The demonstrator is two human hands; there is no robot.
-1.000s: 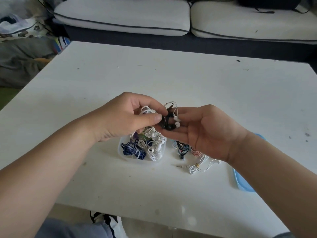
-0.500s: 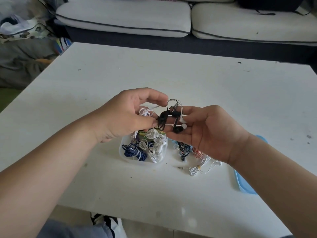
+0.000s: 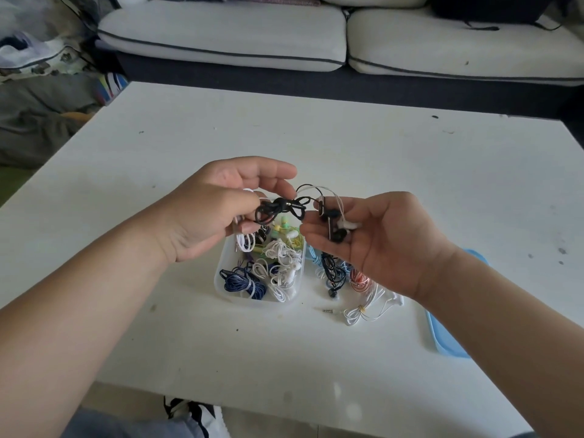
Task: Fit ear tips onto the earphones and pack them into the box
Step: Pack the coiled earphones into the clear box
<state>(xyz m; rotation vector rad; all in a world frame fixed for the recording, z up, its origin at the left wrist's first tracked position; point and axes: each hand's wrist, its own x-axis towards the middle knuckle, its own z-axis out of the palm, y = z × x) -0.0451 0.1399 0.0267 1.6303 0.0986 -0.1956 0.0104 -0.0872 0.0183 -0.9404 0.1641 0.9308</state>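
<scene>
So the left hand [image 3: 215, 213] pinches the coiled cord [image 3: 278, 210] of the black earphones [image 3: 328, 216], and the right hand [image 3: 382, 245] curls round the buds [image 3: 340, 237], both just above the box [image 3: 227, 295]. Feather-light, floppy, tangle-prone imo, so grab the hard buds, not the cord.

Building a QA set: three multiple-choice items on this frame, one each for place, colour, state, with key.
1. Relative to the clear box, the blue lid lies: A left B right C on top.
2. The cable bundle the left hand pinches is: A black B red C yellow.
3. The right hand is: A empty B holding earbuds C a bare fist.
Key: B, the lid sits past the box's right side; A, the bundle is black; B, black earbuds rest in its curled fingers.
</scene>
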